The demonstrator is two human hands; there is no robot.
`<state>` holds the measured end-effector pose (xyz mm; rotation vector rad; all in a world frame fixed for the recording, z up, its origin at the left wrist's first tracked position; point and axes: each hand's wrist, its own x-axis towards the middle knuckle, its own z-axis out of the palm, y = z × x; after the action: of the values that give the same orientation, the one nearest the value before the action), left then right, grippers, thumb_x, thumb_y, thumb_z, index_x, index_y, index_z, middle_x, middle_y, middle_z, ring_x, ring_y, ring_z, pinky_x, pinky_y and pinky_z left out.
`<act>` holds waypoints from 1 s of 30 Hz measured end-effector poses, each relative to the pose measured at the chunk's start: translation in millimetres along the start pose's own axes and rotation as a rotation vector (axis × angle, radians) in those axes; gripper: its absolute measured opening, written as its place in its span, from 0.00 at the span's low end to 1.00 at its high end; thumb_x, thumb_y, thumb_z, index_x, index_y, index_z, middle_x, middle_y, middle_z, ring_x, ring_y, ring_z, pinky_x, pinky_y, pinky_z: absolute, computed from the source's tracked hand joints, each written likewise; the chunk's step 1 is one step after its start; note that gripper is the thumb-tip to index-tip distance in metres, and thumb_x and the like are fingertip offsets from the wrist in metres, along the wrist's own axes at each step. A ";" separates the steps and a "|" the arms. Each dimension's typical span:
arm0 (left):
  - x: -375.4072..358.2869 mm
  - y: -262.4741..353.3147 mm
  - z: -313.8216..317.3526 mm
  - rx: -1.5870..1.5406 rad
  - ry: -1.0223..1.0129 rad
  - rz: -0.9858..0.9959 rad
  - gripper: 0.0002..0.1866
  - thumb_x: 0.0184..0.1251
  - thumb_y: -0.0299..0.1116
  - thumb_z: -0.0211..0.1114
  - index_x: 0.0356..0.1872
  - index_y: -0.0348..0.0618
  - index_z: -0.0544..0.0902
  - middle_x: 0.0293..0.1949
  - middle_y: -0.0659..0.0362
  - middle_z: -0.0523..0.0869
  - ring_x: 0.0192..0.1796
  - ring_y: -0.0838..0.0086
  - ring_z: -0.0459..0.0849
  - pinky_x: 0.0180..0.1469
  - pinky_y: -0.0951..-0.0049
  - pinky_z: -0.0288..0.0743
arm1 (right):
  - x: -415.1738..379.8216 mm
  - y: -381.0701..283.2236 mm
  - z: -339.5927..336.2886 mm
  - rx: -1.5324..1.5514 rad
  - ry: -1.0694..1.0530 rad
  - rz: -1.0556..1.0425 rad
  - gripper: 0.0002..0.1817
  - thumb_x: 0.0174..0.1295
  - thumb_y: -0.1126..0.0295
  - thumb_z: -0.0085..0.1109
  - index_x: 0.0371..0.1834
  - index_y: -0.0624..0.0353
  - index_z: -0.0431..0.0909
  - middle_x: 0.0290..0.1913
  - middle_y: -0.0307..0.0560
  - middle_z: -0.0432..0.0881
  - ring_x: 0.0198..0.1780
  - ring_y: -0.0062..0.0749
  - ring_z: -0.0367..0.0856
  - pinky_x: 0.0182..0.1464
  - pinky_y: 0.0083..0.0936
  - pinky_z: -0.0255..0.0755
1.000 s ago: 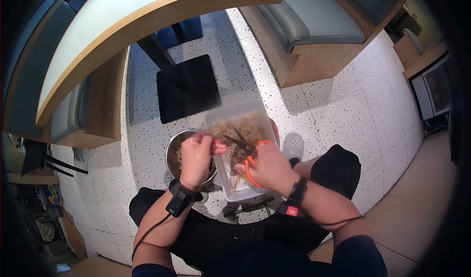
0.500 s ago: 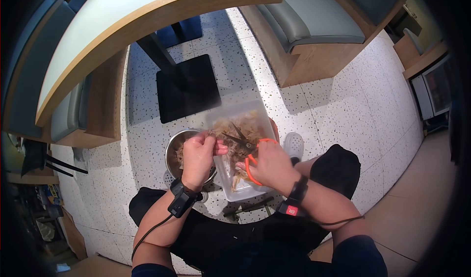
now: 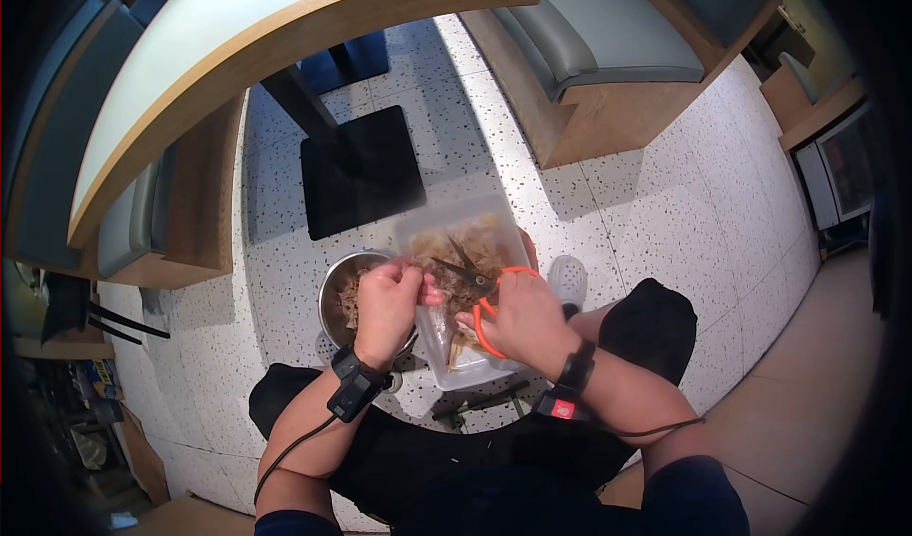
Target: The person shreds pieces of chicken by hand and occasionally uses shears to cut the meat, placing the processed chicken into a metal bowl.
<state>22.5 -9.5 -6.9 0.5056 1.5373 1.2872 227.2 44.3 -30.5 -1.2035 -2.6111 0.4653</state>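
Note:
My right hand (image 3: pixel 527 318) grips a pair of scissors (image 3: pixel 480 281) with orange handles and dark blades. The blades stand apart, pointing up and left over a translucent plastic tub (image 3: pixel 465 379). Brown, shredded-looking food pieces (image 3: pixel 489 242) lie in the tub, with some clear plastic near its lower left. My left hand (image 3: pixel 383 310) is closed in a pinch between the tub and a round metal bowl (image 3: pixel 325 299); what its fingertips hold is too small to make out. More brownish pieces (image 3: pixel 350 299) fill part of the bowl, which my left hand partly covers.
A wood-edged table (image 3: pixel 313 37) arches overhead in front, on a black base plate (image 3: pixel 366 175). Padded bench seats (image 3: pixel 627 52) stand on both sides. The floor is speckled white tile (image 3: pixel 655 194). A grey clog (image 3: pixel 567 280) is right of the tub. Cables run from both wrist straps.
My left hand has shifted very slightly, its fingertips curling closer together. The scissors stay open in my right hand over the tub, almost unmoved.

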 end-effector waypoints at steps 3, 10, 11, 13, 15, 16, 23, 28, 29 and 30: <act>-3.3 1.1 4.2 0.042 -0.015 0.013 0.11 0.78 0.24 0.56 0.49 0.24 0.82 0.34 0.55 0.86 0.31 0.73 0.88 0.38 0.75 0.86 | 1.0 -1.6 -3.1 -0.005 0.004 0.012 0.40 0.54 0.35 0.72 0.40 0.70 0.76 0.34 0.59 0.81 0.37 0.54 0.84 0.40 0.42 0.80; -4.0 -8.6 3.9 0.199 -0.048 0.121 0.10 0.75 0.23 0.57 0.38 0.26 0.83 0.29 0.55 0.88 0.30 0.74 0.90 0.35 0.75 0.85 | 2.6 2.0 0.0 -0.039 -0.012 0.012 0.36 0.60 0.39 0.69 0.38 0.70 0.76 0.34 0.61 0.81 0.37 0.55 0.84 0.42 0.42 0.79; -4.7 -7.9 3.9 0.199 -0.048 0.121 0.10 0.75 0.23 0.57 0.38 0.26 0.83 0.29 0.55 0.88 0.30 0.74 0.90 0.35 0.75 0.85 | 2.5 4.9 2.7 -0.055 -0.011 0.015 0.35 0.61 0.40 0.68 0.38 0.69 0.76 0.33 0.60 0.81 0.37 0.54 0.84 0.40 0.41 0.80; -6.9 -4.8 4.4 0.291 -0.093 0.167 0.10 0.74 0.23 0.56 0.39 0.26 0.84 0.28 0.55 0.88 0.29 0.74 0.90 0.34 0.75 0.85 | 3.8 5.2 0.0 -0.071 -0.011 0.018 0.34 0.62 0.41 0.67 0.38 0.69 0.77 0.31 0.59 0.81 0.36 0.53 0.85 0.39 0.41 0.80; -7.8 -2.8 4.5 0.268 -0.093 0.157 0.10 0.74 0.23 0.57 0.39 0.26 0.84 0.28 0.55 0.88 0.29 0.74 0.90 0.34 0.75 0.85 | 5.2 3.4 -7.0 0.013 -0.073 0.075 0.32 0.63 0.41 0.66 0.34 0.67 0.78 0.29 0.56 0.81 0.33 0.51 0.86 0.34 0.40 0.80; -7.9 -2.3 4.5 0.245 -0.092 0.148 0.10 0.74 0.23 0.57 0.40 0.26 0.84 0.28 0.55 0.88 0.29 0.74 0.90 0.34 0.75 0.85 | 5.3 5.4 -6.0 0.012 -0.073 0.075 0.32 0.63 0.41 0.66 0.34 0.67 0.78 0.29 0.56 0.81 0.33 0.51 0.86 0.34 0.40 0.80; -7.8 -2.1 -0.7 0.244 -0.052 0.140 0.10 0.74 0.25 0.58 0.40 0.26 0.84 0.26 0.55 0.88 0.28 0.75 0.90 0.33 0.75 0.84 | 8.1 5.0 -16.7 -0.014 -0.180 -0.028 0.33 0.68 0.40 0.60 0.25 0.65 0.80 0.26 0.54 0.81 0.29 0.50 0.85 0.30 0.41 0.79; -8.7 -3.2 -1.6 0.360 -0.050 0.193 0.10 0.74 0.25 0.58 0.39 0.29 0.85 0.24 0.54 0.88 0.27 0.75 0.90 0.31 0.75 0.83 | 5.6 4.3 -13.2 0.011 -0.281 -0.019 0.33 0.68 0.40 0.60 0.26 0.66 0.80 0.25 0.54 0.81 0.29 0.51 0.85 0.30 0.41 0.79; -10.6 -0.7 0.8 0.360 -0.050 0.193 0.10 0.74 0.25 0.58 0.39 0.29 0.85 0.24 0.54 0.88 0.27 0.75 0.90 0.31 0.75 0.83 | 1.9 6.7 -4.4 0.018 -0.169 -0.012 0.33 0.68 0.40 0.61 0.27 0.66 0.80 0.25 0.54 0.80 0.29 0.51 0.85 0.30 0.40 0.79; -13.0 2.0 3.9 0.381 -0.070 0.181 0.10 0.73 0.25 0.58 0.39 0.29 0.86 0.24 0.54 0.88 0.26 0.74 0.90 0.31 0.74 0.83 | 0.7 7.3 -0.4 0.024 -0.057 -0.005 0.33 0.68 0.41 0.61 0.27 0.66 0.80 0.25 0.54 0.80 0.29 0.51 0.85 0.30 0.40 0.79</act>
<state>30.4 -17.6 0.8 0.9411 1.7156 1.0965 232.0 49.4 -32.9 -1.1929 -2.6474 0.5352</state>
